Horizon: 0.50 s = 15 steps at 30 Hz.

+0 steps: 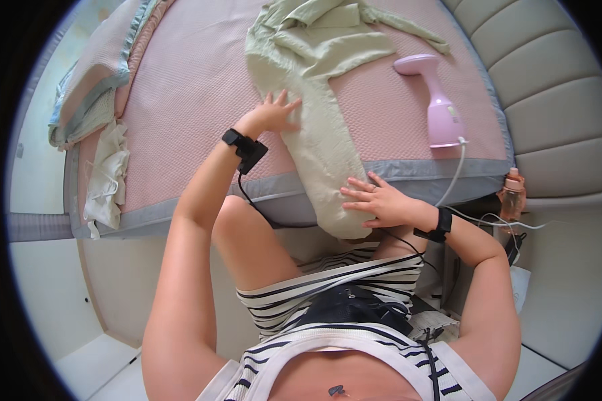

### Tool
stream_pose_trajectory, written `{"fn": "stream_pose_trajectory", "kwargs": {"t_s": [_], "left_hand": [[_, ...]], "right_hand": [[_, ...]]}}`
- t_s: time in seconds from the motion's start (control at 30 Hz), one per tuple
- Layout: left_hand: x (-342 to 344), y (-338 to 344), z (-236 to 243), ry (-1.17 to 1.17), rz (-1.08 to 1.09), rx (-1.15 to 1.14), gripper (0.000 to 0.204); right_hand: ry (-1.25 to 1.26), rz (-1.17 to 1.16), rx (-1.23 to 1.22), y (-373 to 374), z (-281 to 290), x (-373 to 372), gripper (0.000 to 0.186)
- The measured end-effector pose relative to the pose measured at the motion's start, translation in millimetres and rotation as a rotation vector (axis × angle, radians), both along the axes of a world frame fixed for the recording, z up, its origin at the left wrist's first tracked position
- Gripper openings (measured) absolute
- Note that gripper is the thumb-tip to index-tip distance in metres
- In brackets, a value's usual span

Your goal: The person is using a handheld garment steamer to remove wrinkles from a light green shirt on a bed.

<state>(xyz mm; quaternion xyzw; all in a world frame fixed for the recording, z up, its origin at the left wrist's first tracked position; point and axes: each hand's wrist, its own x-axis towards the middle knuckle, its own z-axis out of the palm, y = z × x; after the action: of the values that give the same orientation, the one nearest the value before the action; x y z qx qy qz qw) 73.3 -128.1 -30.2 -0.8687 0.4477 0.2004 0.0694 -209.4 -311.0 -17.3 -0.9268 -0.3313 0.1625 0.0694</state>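
A pale green garment (318, 127) lies across the bed, bunched at the far end. One long, wrinkled part of it runs toward me and hangs over the bed's near edge. My left hand (274, 113) is at the left edge of this long part, fingers spread and touching the cloth. Nearer to me, my right hand (381, 202) rests on the hanging end with its fingers stretched out flat. A pink-purple handheld garment steamer (441, 110) lies on its side to the right of the garment, and its white cord drops over the bed edge.
The bed has a pink quilted cover (187, 100) with a grey border. A folded quilt (93, 87) and a white cloth (107, 177) lie at the left. At the right are a padded grey headboard (548, 87) and a pink bottle (513, 195) beside white cables.
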Motion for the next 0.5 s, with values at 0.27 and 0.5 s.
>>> {"fn": "stream_pose_trajectory", "kwargs": {"t_s": [0.27, 0.5], "left_hand": [[-48, 3, 10, 0.116, 0.122, 0.048, 0.076], [-78, 6, -19, 0.133, 0.250, -0.325, 0.075]], "right_hand": [[-0.432, -0.832, 0.286, -92, 47, 100, 0.055], [-0.225, -1.352, 0.075, -245, 26, 158, 0.051]]}}
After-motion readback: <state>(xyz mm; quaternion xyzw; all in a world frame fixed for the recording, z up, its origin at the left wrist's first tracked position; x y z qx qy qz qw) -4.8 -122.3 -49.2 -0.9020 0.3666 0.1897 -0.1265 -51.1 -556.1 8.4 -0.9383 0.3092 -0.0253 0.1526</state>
